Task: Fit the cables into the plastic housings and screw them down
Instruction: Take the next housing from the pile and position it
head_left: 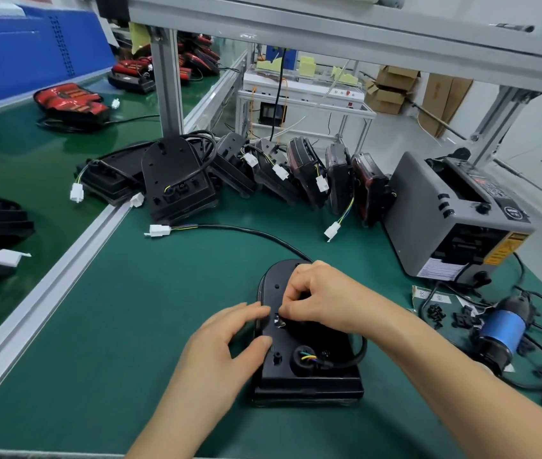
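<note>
A black plastic housing [306, 376] lies back-up on the green mat in front of me. Its black cable [249, 230] runs from the top toward a white connector [157, 230] at the left and loops round the right side to a round port with coloured wires [306, 356]. My left hand [226, 346] rests on the housing's left edge, fingers relaxed and touching it. My right hand [316, 298] sits over the housing's middle, thumb and fingers pinching a small piece at a shiny spot [278, 321]; what it pinches is too small to tell.
Several more housings with white connectors [279, 172] lean in a row behind. A grey tape dispenser [455, 217] stands at the right. An electric screwdriver with a blue body [503, 329], small black clips [435, 313] and cords lie at the right. An aluminium rail [64, 260] borders the left.
</note>
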A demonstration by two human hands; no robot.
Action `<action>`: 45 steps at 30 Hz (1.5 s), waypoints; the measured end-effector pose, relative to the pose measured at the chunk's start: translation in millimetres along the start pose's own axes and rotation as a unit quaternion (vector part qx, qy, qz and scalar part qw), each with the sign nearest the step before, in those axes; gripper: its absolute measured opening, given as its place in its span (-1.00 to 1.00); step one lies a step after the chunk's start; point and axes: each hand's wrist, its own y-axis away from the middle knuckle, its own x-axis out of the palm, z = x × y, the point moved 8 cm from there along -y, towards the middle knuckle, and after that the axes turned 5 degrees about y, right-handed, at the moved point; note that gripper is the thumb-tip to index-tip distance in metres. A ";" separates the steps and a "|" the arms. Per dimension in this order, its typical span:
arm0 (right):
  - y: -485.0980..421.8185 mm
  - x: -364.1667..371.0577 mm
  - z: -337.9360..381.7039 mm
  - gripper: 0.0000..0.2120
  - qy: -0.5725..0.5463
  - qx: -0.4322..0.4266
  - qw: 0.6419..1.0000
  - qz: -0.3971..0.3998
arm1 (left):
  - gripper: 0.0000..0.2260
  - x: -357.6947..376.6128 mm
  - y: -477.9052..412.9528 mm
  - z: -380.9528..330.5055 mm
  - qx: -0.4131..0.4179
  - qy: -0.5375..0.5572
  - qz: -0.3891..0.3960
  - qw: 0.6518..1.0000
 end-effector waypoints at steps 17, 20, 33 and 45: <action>-0.6 0.1 2.2 -0.85 0.033 -0.018 0.999 -0.010 | -0.70 13.8 9.8 -36.4 0.193 -0.353 0.008 0.916; -0.1 0.4 4.4 -0.81 0.061 -0.024 0.998 -0.016 | -0.68 15.7 9.6 -40.3 0.198 -0.382 0.015 0.903; 28.2 -17.8 -18.7 -0.80 -0.023 -0.019 0.986 -0.167 | -0.40 17.1 7.5 -37.1 0.245 -0.419 -0.012 0.874; 71.5 -3.4 -102.8 -0.52 0.006 0.229 0.965 -0.128 | -0.55 6.8 -46.5 -32.5 0.143 -0.307 0.107 0.935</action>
